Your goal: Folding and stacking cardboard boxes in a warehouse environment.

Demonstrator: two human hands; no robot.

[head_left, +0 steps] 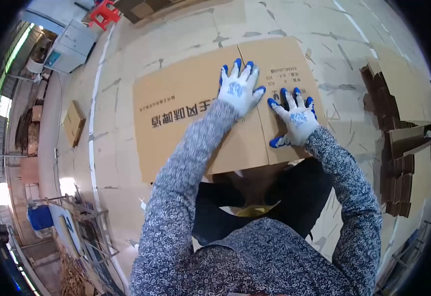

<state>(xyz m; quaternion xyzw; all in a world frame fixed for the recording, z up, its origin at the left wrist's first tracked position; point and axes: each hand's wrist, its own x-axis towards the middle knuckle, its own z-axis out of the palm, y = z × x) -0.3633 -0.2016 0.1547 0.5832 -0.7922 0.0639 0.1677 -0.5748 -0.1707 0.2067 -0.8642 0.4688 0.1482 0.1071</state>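
Observation:
A flattened brown cardboard carton [186, 143] with dark print lies across the space in front of me, over my knees at its near edge. A crease line runs from its far edge to its near edge, right of its middle. My left hand [237, 91], in a white glove with blue fingertips, rests spread on the carton just left of that crease. In a matching glove, my right hand [297, 121] presses on the panel right of the crease, nearer to me, its fingers apart. Neither hand grips anything.
Flattened cardboard cartons [400, 172] are stacked at the right. A small cardboard piece [74, 123] lies on the floor at the left. Farther off stand a red stool [105, 15] and a pale cabinet [72, 45]. A blue container [39, 217] is beside a metal rack at lower left.

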